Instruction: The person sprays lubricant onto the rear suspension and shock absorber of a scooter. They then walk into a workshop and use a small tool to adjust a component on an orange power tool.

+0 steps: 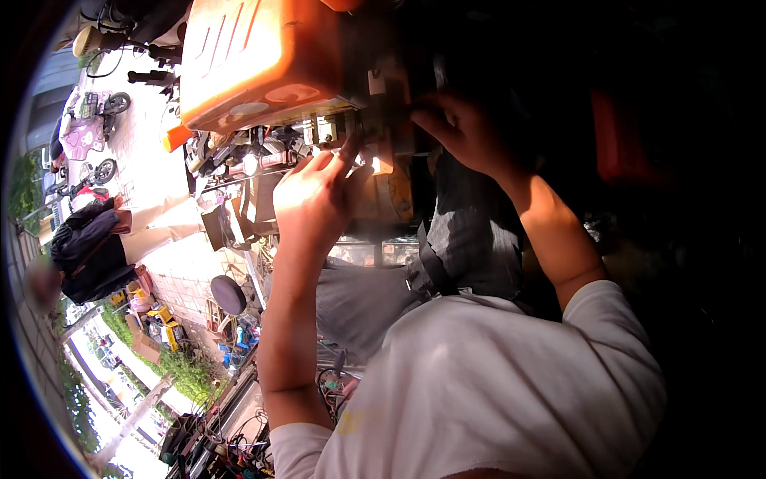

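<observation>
An orange-housed machine [239, 88] stands in front of me, with bright metal clamp-like parts [323, 129] under its lower edge. My left hand [315, 195] reaches up to these parts. Its fingers are bent together at the metal, the index fingertip against it, and whatever they grip is too small and dark to name. To the right of the machine, my right hand [471, 136] is raised in deep shade. Thumb and fingers curl toward the machine's dark side; what lies between them is hidden.
Small metal items and tools [247, 156] crowd the space below the housing. Dark-trousered legs [367, 303] are under my hands. A person in dark clothes [92, 251] is on the sunlit pavement at left, near a parked scooter [92, 132]. A red object [618, 140] shows dimly at right.
</observation>
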Action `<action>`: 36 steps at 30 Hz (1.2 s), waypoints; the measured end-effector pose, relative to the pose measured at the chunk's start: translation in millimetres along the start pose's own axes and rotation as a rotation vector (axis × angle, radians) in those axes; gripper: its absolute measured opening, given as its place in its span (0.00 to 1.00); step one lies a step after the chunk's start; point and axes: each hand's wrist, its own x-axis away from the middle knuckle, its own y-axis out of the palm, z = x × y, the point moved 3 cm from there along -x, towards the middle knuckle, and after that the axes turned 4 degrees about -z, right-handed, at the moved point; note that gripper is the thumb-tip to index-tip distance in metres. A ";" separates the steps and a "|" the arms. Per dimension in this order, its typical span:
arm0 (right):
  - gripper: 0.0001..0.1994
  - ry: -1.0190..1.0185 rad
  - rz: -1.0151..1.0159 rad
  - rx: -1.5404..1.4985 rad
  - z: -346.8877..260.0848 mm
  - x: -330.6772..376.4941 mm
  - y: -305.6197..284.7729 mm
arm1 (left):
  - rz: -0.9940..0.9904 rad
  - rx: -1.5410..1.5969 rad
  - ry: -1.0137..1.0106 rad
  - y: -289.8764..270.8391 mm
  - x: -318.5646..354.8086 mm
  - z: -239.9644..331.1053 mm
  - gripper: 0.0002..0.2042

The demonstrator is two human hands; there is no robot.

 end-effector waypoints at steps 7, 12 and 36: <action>0.20 0.590 -0.270 -0.815 35.2 -11.3 21.9 | 0.023 0.007 0.012 -6.7 -4.9 1.6 0.20; 0.19 0.393 -0.063 -0.387 29.4 -12.9 16.5 | -0.024 0.049 -0.017 -8.9 -8.3 0.7 0.20; 0.23 -0.126 -0.138 0.013 15.8 -12.1 -0.3 | -0.039 0.023 -0.023 -4.9 -12.2 -3.2 0.20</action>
